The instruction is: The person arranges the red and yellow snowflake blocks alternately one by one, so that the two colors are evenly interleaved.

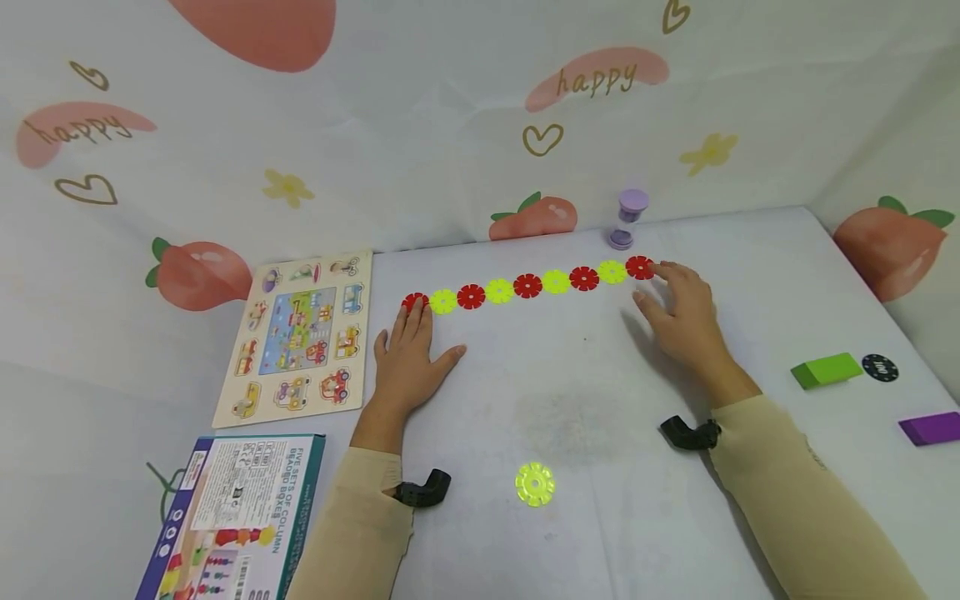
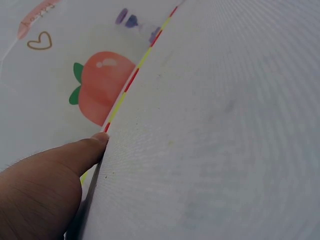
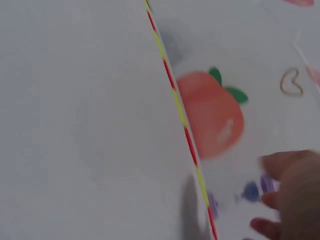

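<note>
A row of notched plastic discs, red and yellow by turns, runs across the table in the head view. My left hand (image 1: 408,367) lies with straight fingers on the leftmost red disc (image 1: 408,300), partly covering it; its thumb points out to the side. At the far end, my right hand (image 1: 688,321) is beside the rightmost red disc (image 1: 639,267), fingertips at its edge, thumb spread away. Whether they touch it, I cannot tell. Nearer to me lies a single yellow disc (image 1: 535,484). Both wrist views show the row edge-on.
Behind the row's right end stands a purple hourglass (image 1: 627,218). To the left lie a wooden picture puzzle (image 1: 360,333) and a printed box (image 1: 240,492). A green block (image 1: 827,370), black chip (image 1: 880,367) and purple block (image 1: 932,428) are at the right.
</note>
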Demonstrator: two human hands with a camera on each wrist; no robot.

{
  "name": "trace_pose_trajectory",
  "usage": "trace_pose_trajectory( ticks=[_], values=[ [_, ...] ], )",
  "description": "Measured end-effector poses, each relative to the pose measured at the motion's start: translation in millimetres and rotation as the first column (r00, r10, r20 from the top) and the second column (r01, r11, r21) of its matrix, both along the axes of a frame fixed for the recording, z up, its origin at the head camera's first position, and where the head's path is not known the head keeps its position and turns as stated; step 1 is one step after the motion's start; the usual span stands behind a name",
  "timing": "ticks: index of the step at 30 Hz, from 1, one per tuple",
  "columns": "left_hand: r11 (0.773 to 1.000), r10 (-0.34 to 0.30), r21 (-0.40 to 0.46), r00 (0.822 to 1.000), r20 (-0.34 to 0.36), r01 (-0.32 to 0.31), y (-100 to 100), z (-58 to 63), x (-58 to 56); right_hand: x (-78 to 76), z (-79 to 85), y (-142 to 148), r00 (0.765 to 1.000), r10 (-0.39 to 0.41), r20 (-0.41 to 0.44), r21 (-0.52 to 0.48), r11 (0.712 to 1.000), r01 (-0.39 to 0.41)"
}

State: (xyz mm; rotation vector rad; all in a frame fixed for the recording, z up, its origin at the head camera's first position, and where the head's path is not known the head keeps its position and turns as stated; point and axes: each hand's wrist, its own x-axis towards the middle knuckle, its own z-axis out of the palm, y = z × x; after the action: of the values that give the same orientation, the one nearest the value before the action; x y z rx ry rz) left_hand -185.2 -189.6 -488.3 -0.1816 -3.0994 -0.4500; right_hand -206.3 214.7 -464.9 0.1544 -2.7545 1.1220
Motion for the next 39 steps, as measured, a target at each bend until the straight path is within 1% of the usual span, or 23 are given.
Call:
trace_pose_trajectory(
  ticks=[1, 3, 4, 5, 6, 8, 9, 11, 13, 14, 15, 16, 18, 20, 21, 23, 27, 30, 32, 33, 34, 36, 39],
  values=[
    [1.000, -0.001, -0.001, 1.000, 0.002, 0.001, 0, 0.1, 0.1, 6.4, 1.1, -5, 1.000, 0.017, -0.023, -0.078, 0.997, -0.019],
    [1.000, -0.001, -0.001, 1.000, 0.006, 0.001, 0, 0.8, 0.5, 22.6, 2.0, -19, 0.995, 0.092, -0.044, -0.223, 0.970, -0.099],
    [1.000, 0.001, -0.002, 1.000, 0.008, -0.001, 0, 1.2, 0.7, 32.6, 1.9, -27, 0.987, 0.156, -0.036, -0.284, 0.945, -0.160],
    [1.000, 0.003, -0.002, 1.000, 0.010, -0.003, 0, 1.7, 0.9, 43.0, 0.8, -36, 0.972, 0.235, -0.027, -0.336, 0.913, -0.230],
    [1.000, 0.006, -0.005, 1.000, 0.012, -0.006, 0, 2.0, 1.1, 53.4, -0.3, -45, 0.946, 0.323, -0.015, -0.378, 0.874, -0.304],
    [1.000, 0.006, -0.005, 1.000, 0.014, -0.006, 1, 2.6, 1.5, 75.5, -1.8, -61, 0.873, 0.486, 0.035, -0.420, 0.800, -0.428],
    [1.000, 0.006, -0.008, 1.000, 0.015, -0.006, 1, 2.5, 1.5, 86.5, -2.1, -69, 0.827, 0.559, 0.065, -0.421, 0.766, -0.485],
    [1.000, 0.002, -0.008, 1.000, 0.020, -0.002, 1, 1.7, 1.6, 106.6, -2.1, -82, 0.726, 0.678, 0.116, -0.369, 0.708, -0.602],
    [1.000, 0.001, -0.006, 1.000, 0.022, -0.001, 1, 1.4, 2.0, 123.5, -0.3, -92, 0.640, 0.750, 0.164, -0.269, 0.659, -0.703],
    [1.000, 0.002, -0.007, 1.000, 0.022, -0.002, 0, 1.4, 2.3, 130.1, 0.0, -96, 0.606, 0.776, 0.174, -0.203, 0.631, -0.749],
    [1.000, 0.005, -0.007, 1.000, 0.023, -0.005, 0, 1.2, 2.6, 135.4, 0.7, -99, 0.580, 0.795, 0.176, -0.135, 0.604, -0.786],
    [1.000, 0.007, -0.005, 1.000, 0.022, -0.007, 0, 1.3, 2.9, 139.5, 1.0, -102, 0.565, 0.808, 0.165, -0.066, 0.581, -0.811],
    [1.000, 0.009, -0.005, 1.000, 0.016, -0.009, -1, 1.5, 3.3, 144.3, 1.5, -106, 0.570, 0.809, 0.144, 0.027, 0.572, -0.820],
    [1.000, 0.007, -0.001, 1.000, 0.011, -0.007, -1, 1.6, 3.3, 145.9, 1.1, -108, 0.590, 0.798, 0.128, 0.080, 0.584, -0.808],
    [1.000, 0.004, 0.001, 1.000, 0.009, -0.004, -2, 1.5, 3.2, 146.0, 1.1, -108, 0.600, 0.789, 0.131, 0.085, 0.594, -0.800],
    [1.000, 0.000, 0.004, 1.000, 0.006, 0.000, -2, 1.5, 2.9, 145.4, 1.1, -109, 0.614, 0.772, 0.163, 0.068, 0.612, -0.788],
    [1.000, -0.001, 0.006, 1.000, 0.006, 0.001, -2, 1.1, 2.4, 141.0, 1.9, -106, 0.619, 0.757, 0.208, 0.011, 0.631, -0.775],
    [1.000, -0.001, 0.003, 1.000, 0.008, 0.001, -2, 1.0, 2.4, 133.3, 3.6, -101, 0.620, 0.761, 0.188, -0.075, 0.641, -0.764],
    [1.000, -0.003, 0.002, 1.000, 0.008, 0.003, -1, 1.2, 2.4, 125.0, 5.8, -95, 0.638, 0.754, 0.159, -0.143, 0.657, -0.740],
    [1.000, -0.004, 0.002, 1.000, 0.007, 0.004, -1, 1.3, 2.4, 120.0, 7.8, -92, 0.654, 0.741, 0.150, -0.179, 0.671, -0.719],
    [1.000, -0.004, 0.002, 1.000, 0.007, 0.004, 0, 1.6, 2.3, 114.8, 11.4, -88, 0.679, 0.719, 0.148, -0.214, 0.693, -0.688],
    [1.000, -0.006, 0.003, 1.000, 0.006, 0.006, 1, 2.1, 2.2, 102.6, 19.3, -79, 0.753, 0.643, 0.138, -0.268, 0.756, -0.597],
    [1.000, -0.006, 0.001, 1.000, 0.008, 0.006, 1, 2.9, 1.5, 80.2, 26.9, -59, 0.874, 0.468, 0.130, -0.303, 0.858, -0.415]
  ],
)
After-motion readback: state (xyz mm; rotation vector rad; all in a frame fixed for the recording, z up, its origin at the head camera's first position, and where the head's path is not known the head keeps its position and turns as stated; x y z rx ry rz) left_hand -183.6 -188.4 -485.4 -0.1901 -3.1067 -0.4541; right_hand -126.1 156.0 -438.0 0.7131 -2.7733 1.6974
